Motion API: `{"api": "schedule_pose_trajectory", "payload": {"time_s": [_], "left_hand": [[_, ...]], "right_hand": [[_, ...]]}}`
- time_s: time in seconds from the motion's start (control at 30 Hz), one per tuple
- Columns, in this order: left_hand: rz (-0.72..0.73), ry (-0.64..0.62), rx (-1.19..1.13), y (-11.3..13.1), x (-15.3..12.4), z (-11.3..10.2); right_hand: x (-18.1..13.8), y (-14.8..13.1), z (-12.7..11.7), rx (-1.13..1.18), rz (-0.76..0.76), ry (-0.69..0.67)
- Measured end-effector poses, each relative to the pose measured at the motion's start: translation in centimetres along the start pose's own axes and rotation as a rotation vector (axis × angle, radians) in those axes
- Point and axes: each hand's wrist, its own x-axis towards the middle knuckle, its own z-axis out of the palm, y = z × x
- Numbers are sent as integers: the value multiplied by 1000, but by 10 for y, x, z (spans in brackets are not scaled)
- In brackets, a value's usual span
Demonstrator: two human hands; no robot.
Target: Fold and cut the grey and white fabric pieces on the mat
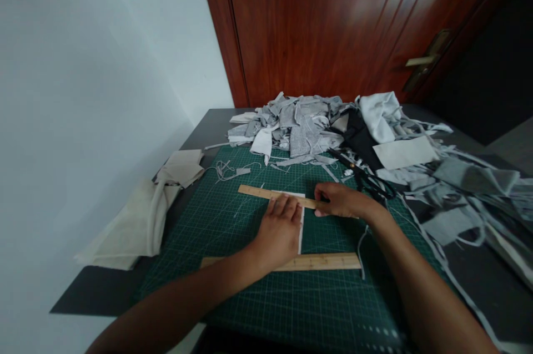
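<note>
My left hand (pixel 281 226) lies flat, fingers out, over a white piece of cloth or paper (pixel 302 234), mostly hidden beneath it. Its fingertips touch a thin wooden ruler (pixel 256 192) that crosses the piece's far end at a slight tilt. Near that ruler's right end, my right hand (pixel 338 200) is closed, thumb and fingers pinching the edge. A second, wider wooden ruler (pixel 333 261) lies closer to me, partly under my left forearm. Under everything is a green cutting mat (pixel 216 221) with grid lines.
Grey and white fabric scraps (pixel 303 121) are heaped at the back. Black scissors (pixel 368 181) lie beyond my right hand. More strips and pieces (pixel 449 223) spread along the right. Folded cream cloth (pixel 129 226) sits at the left edge, near the wall. Loose thread (pixel 225 171) lies on the mat.
</note>
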Motion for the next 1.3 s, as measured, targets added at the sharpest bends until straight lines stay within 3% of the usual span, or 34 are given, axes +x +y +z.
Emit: {"api": "schedule_pose_trajectory", "payload": {"time_s": [0.37,0.57,0.77,0.9,1.3], "left_hand": [[-32,17,-4,2,-2,-3],[69,0,-40,-2,-2,-3],[16,-36,-2,11,-10,-2],[-1,3,33,19,-16,3],[-50,40,59,21,-17,9]], "right_hand": [[0,1,2,56,-58,-2],[0,0,2,56,-47,-2],[-7,-12,2,68,-29,-80],[-9,-12,3,97,-42,-95],[-6,-11,1,109,-10,-126]]}}
